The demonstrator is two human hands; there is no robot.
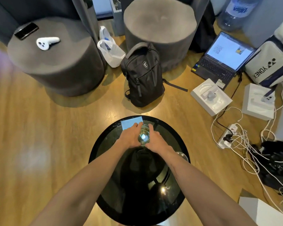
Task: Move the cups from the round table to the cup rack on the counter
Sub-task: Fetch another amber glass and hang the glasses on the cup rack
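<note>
Cupping the glass cup (144, 136) between my left hand (131, 136) and right hand (157, 139), fingers curled round its sides.

It stands at the far side of the round black worktop (104, 160), beside a blue card (129, 122); both hands steady it for lifting. Another glass (183, 156) sits just right of my right forearm, easily knocked.
</note>
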